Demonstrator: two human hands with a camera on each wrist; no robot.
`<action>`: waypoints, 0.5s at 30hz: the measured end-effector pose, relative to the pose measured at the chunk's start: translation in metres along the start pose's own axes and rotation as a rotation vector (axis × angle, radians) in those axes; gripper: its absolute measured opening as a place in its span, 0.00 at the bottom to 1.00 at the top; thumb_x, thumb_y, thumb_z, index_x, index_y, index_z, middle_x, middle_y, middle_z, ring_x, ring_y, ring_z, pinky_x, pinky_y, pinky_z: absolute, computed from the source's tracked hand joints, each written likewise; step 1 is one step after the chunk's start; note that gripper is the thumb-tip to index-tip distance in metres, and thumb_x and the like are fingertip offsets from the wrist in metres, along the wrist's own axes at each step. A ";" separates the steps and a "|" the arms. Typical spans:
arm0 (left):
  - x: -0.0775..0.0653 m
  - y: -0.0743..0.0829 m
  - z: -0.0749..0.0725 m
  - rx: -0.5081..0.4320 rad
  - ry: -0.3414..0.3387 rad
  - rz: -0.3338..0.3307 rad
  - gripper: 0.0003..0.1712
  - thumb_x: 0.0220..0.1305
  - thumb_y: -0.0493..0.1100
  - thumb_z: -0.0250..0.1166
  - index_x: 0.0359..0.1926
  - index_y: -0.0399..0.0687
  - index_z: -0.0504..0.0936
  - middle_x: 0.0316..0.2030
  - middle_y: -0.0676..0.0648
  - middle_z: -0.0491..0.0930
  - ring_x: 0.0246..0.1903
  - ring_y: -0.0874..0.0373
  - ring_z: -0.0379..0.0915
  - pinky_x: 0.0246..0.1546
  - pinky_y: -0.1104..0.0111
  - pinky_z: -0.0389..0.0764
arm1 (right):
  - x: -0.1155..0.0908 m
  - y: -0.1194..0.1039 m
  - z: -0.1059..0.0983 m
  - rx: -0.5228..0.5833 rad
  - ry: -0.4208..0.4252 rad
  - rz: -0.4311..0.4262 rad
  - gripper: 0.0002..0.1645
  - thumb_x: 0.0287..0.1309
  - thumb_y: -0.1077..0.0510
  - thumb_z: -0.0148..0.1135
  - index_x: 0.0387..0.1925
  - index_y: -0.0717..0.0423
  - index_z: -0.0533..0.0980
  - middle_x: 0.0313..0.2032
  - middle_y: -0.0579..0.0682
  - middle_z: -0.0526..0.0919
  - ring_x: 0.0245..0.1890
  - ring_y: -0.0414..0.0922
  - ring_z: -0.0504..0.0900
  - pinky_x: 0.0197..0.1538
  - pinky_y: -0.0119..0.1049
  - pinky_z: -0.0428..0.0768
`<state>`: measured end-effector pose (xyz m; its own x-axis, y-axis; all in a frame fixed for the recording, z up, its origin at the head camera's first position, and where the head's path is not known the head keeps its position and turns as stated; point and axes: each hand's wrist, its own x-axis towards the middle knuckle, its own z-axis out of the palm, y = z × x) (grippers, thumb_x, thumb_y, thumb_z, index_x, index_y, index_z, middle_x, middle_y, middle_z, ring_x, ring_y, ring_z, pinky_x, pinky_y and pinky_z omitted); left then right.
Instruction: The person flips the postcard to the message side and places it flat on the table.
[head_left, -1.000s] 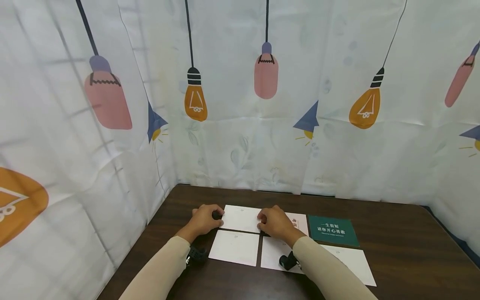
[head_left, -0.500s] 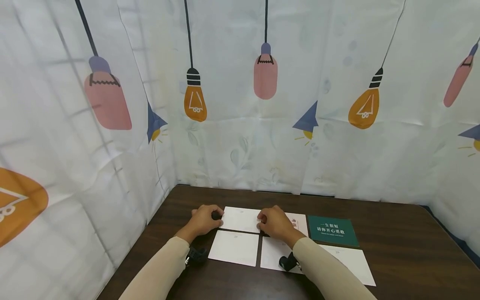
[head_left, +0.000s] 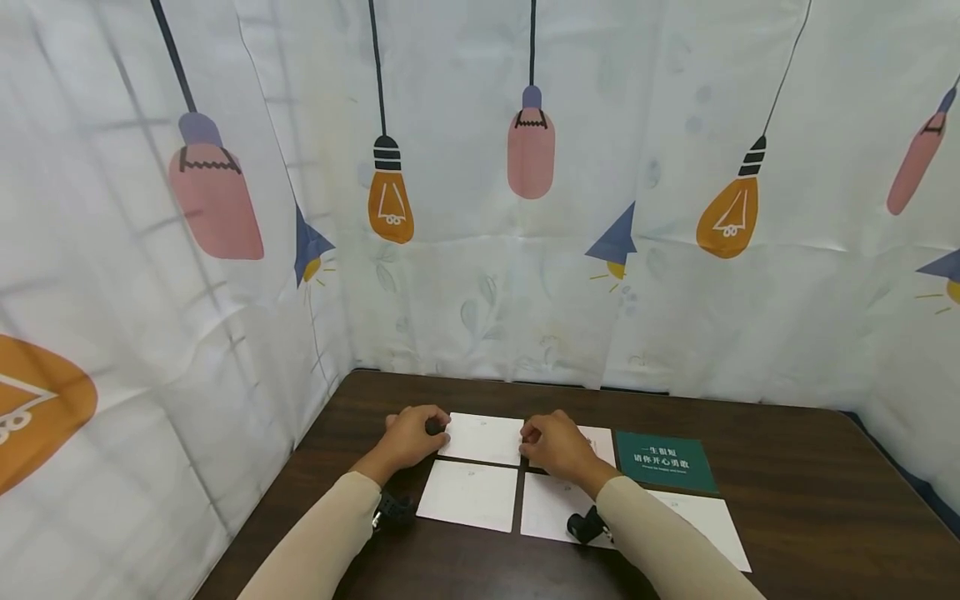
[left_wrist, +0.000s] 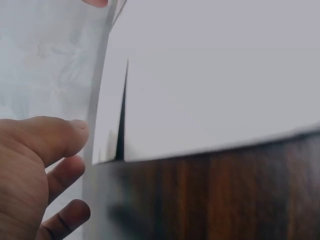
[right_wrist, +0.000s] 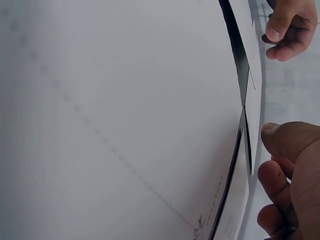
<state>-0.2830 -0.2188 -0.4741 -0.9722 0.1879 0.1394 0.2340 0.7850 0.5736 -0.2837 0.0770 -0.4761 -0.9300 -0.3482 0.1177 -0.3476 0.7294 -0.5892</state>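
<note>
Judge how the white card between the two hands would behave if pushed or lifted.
The white card looks thin, so it's probably light and apt to slide rather than tip. Its edges look straight, without obvious curl, suggesting moderate stiffness. Lying flat on the dark wood-grain table, it may be hard to get under.
</note>
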 end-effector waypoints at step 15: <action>0.003 0.019 0.002 0.000 -0.022 0.065 0.14 0.64 0.43 0.73 0.49 0.48 0.86 0.44 0.53 0.84 0.49 0.48 0.74 0.50 0.47 0.58 | -0.008 0.007 -0.009 0.003 -0.008 0.002 0.12 0.61 0.52 0.74 0.45 0.48 0.84 0.37 0.41 0.77 0.44 0.42 0.74 0.44 0.41 0.78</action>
<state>-0.2812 -0.2023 -0.4643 -0.9549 0.2513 0.1581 0.2963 0.7710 0.5637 -0.2797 0.0901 -0.4733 -0.9297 -0.3513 0.1103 -0.3454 0.7282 -0.5920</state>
